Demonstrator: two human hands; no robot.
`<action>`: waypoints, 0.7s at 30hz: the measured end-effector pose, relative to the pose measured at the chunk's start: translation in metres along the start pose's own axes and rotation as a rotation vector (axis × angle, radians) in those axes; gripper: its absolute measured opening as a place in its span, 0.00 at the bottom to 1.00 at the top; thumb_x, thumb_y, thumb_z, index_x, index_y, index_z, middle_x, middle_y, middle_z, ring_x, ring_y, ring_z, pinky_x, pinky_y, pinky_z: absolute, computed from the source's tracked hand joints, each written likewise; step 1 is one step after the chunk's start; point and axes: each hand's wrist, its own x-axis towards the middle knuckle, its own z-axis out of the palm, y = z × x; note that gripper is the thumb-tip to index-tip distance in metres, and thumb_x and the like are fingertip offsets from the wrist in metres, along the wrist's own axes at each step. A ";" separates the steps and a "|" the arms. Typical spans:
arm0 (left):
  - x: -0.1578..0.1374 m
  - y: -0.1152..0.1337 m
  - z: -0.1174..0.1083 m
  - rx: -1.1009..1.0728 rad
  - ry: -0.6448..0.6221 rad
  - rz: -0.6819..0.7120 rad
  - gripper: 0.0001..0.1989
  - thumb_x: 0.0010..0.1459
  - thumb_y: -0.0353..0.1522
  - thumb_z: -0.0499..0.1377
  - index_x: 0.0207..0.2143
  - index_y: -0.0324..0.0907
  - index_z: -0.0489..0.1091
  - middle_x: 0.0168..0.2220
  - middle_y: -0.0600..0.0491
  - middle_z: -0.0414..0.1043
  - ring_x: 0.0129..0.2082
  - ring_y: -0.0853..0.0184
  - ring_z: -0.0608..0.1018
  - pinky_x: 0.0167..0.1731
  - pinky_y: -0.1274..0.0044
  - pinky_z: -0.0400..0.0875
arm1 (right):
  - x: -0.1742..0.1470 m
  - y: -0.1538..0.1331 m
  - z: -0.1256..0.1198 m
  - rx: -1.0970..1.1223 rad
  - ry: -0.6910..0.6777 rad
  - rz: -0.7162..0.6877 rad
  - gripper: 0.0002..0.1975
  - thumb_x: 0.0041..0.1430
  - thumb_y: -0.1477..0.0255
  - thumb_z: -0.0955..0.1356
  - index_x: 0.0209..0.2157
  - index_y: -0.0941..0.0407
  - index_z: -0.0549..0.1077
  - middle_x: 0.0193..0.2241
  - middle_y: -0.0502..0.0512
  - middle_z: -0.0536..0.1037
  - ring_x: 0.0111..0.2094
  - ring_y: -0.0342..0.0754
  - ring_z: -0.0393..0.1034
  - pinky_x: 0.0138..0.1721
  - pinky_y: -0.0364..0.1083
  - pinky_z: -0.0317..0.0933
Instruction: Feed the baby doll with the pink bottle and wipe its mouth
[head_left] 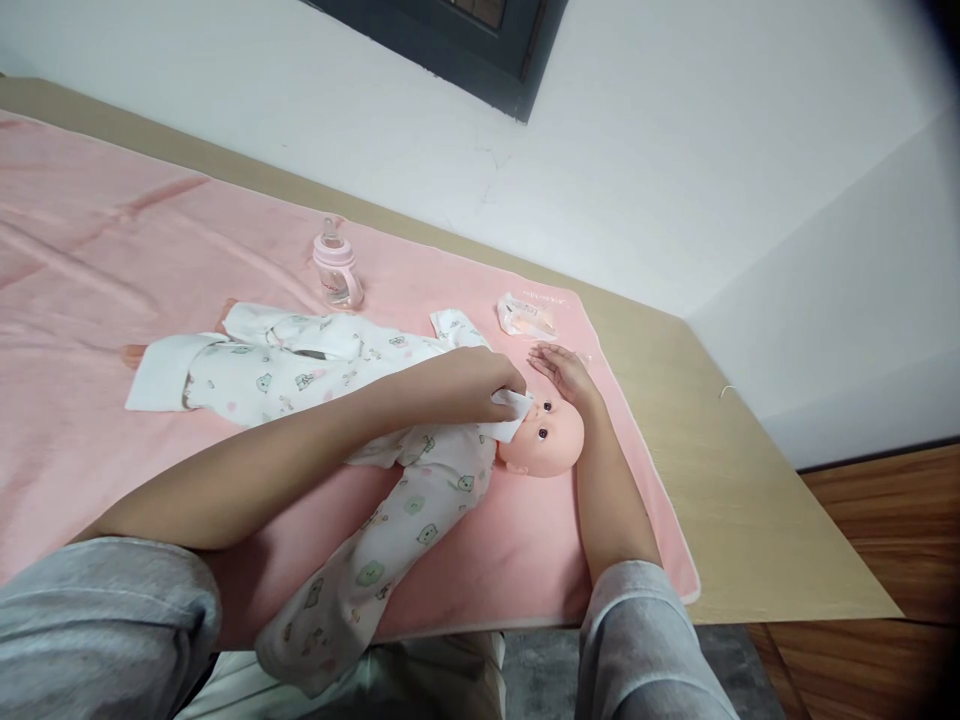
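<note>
A bald baby doll [553, 446] in white printed pajamas [439, 475] lies on its back, its head toward the right. My left hand [469, 385] reaches across its chest and is closed on a white tissue [512, 412], which touches the doll's face around the mouth. Beyond the top of the head, my right hand [564, 372] rests on the blanket with its fingers stretched out, holding nothing. Its wrist and forearm lie close along the doll's head. Near those fingertips is a small clear plastic packet [527, 316].
A pink baby bottle [337, 268] with a handle stands upright beyond the doll's legs. The pink blanket [97, 250] covers much of the wooden table [720, 500]. White walls rise behind and to the right, with a dark-framed window [495, 50] above.
</note>
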 end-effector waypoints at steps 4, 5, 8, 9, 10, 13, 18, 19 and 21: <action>0.001 0.001 0.006 0.038 0.053 0.035 0.11 0.52 0.27 0.53 0.21 0.41 0.52 0.18 0.57 0.55 0.20 0.70 0.59 0.24 0.73 0.49 | -0.002 -0.001 0.001 -0.001 -0.004 -0.003 0.04 0.55 0.74 0.73 0.33 0.56 0.77 0.34 0.54 0.82 0.39 0.45 0.79 0.60 0.50 0.67; 0.001 0.001 0.007 0.052 0.063 0.040 0.11 0.52 0.27 0.53 0.21 0.41 0.53 0.19 0.56 0.56 0.20 0.70 0.59 0.24 0.73 0.49 | -0.002 -0.001 0.001 0.000 -0.005 -0.003 0.04 0.55 0.74 0.73 0.33 0.56 0.77 0.34 0.54 0.82 0.39 0.45 0.78 0.60 0.50 0.67; 0.002 0.003 0.009 0.087 0.073 0.030 0.11 0.52 0.27 0.53 0.21 0.41 0.52 0.19 0.56 0.56 0.20 0.70 0.59 0.25 0.74 0.49 | -0.001 -0.001 0.001 -0.002 -0.007 -0.004 0.03 0.55 0.74 0.73 0.33 0.56 0.77 0.34 0.53 0.82 0.39 0.45 0.78 0.60 0.51 0.67; 0.002 0.004 0.009 0.092 0.078 0.026 0.12 0.52 0.26 0.53 0.21 0.41 0.51 0.19 0.56 0.56 0.20 0.70 0.59 0.25 0.74 0.49 | -0.001 -0.001 0.001 -0.003 -0.007 -0.006 0.03 0.55 0.74 0.73 0.33 0.56 0.77 0.34 0.53 0.82 0.39 0.45 0.78 0.60 0.51 0.67; 0.002 0.004 0.009 0.097 0.081 0.021 0.12 0.52 0.26 0.53 0.21 0.41 0.50 0.18 0.56 0.55 0.20 0.70 0.58 0.25 0.74 0.49 | -0.001 0.000 0.001 -0.004 -0.007 -0.007 0.03 0.55 0.74 0.73 0.33 0.55 0.77 0.34 0.53 0.82 0.39 0.45 0.78 0.60 0.51 0.68; 0.003 0.006 0.010 0.110 0.069 0.004 0.13 0.52 0.27 0.53 0.21 0.41 0.50 0.18 0.56 0.54 0.20 0.70 0.58 0.25 0.73 0.49 | 0.000 0.000 0.001 -0.002 -0.005 -0.006 0.03 0.55 0.74 0.73 0.33 0.55 0.76 0.34 0.53 0.82 0.39 0.45 0.78 0.59 0.50 0.68; 0.003 0.005 0.012 0.146 0.079 -0.001 0.10 0.52 0.27 0.53 0.22 0.42 0.53 0.20 0.55 0.60 0.22 0.68 0.62 0.25 0.74 0.50 | 0.001 0.001 0.001 0.002 0.001 -0.001 0.03 0.55 0.74 0.73 0.33 0.56 0.76 0.33 0.54 0.81 0.38 0.45 0.79 0.59 0.50 0.68; 0.002 0.005 0.012 0.155 0.081 0.001 0.11 0.52 0.27 0.53 0.22 0.42 0.53 0.20 0.55 0.60 0.22 0.67 0.62 0.25 0.73 0.49 | 0.001 0.001 0.001 0.000 0.001 -0.003 0.04 0.55 0.74 0.74 0.33 0.55 0.76 0.33 0.54 0.81 0.38 0.45 0.79 0.59 0.51 0.68; 0.001 0.004 0.012 0.170 0.094 0.006 0.11 0.53 0.28 0.53 0.22 0.42 0.52 0.20 0.56 0.59 0.22 0.68 0.61 0.25 0.73 0.49 | 0.001 0.001 0.001 -0.004 0.003 -0.003 0.04 0.55 0.73 0.74 0.33 0.55 0.76 0.33 0.53 0.81 0.38 0.45 0.79 0.59 0.51 0.68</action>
